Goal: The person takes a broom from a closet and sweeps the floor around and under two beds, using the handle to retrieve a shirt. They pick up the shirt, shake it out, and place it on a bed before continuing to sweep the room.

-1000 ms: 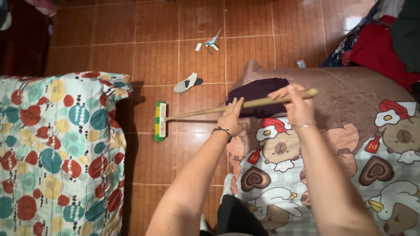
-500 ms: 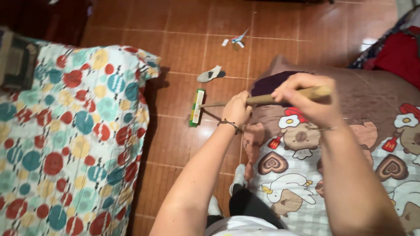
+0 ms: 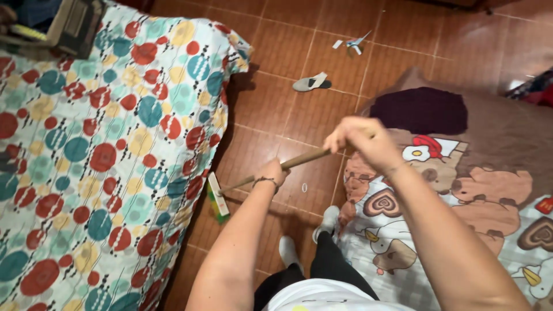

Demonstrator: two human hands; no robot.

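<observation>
Broom (image 3: pixel 262 174) gripped by both hands, left hand (image 3: pixel 272 173) clamped low on the handle, right hand (image 3: pixel 360 138) closed near its top, head on the floor (image 3: pixel 276 109) against the dotted quilt's (image 3: pixel 98 150) edge.

Scene evenly lit by warm indoor light; colours well saturated. Dim top corners noted. Soft shadow cast on the tiled floor (image 3: pixel 276 124) beside the patterned bed (image 3: pixel 103 150). Right hand (image 3: pixel 360 138) smeared by motion blur; edges slightly stretched by wide-angle distortion
</observation>
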